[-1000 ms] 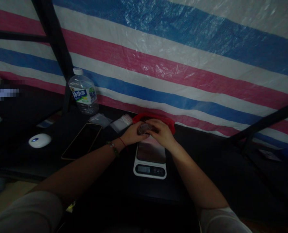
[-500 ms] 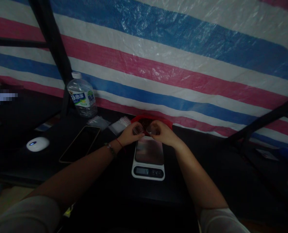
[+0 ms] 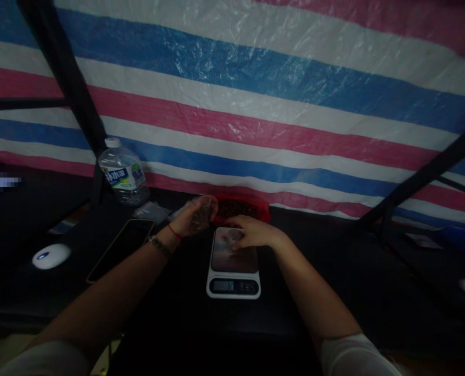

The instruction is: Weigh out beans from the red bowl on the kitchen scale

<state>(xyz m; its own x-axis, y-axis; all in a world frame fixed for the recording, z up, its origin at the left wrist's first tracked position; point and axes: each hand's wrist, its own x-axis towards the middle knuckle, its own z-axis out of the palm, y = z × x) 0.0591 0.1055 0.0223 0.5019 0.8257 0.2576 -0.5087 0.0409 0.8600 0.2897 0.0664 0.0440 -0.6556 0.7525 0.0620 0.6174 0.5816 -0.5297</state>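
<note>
My left hand point(image 3: 187, 219) is closed around a see-through plastic bag point(image 3: 201, 214) with a brownish look, beside the red tray; what is inside is too dim to make out. Over the plate of a white kitchen scale point(image 3: 232, 284), my right hand point(image 3: 250, 232) has its fingers curled down on a small clear cup point(image 3: 230, 239), partly hidden and blurred. The scale's display is lit. Right behind the scale lies the red tray point(image 3: 264, 210), holding many small dark brown pieces.
A phone point(image 3: 118, 250), a white mouse point(image 3: 51, 256), small clear bags point(image 3: 151, 211) and a large clear bottle point(image 3: 123, 175) are to the left. A striped plastic sheet point(image 3: 256, 125) hangs behind the black table point(image 3: 314, 282), between dark metal bars point(image 3: 66, 78).
My hands, close together over the tray with clear pieces, have parted. The left has moved left with the clear plastic; the right has come down over the scale plate. The view has tilted up slightly.
</note>
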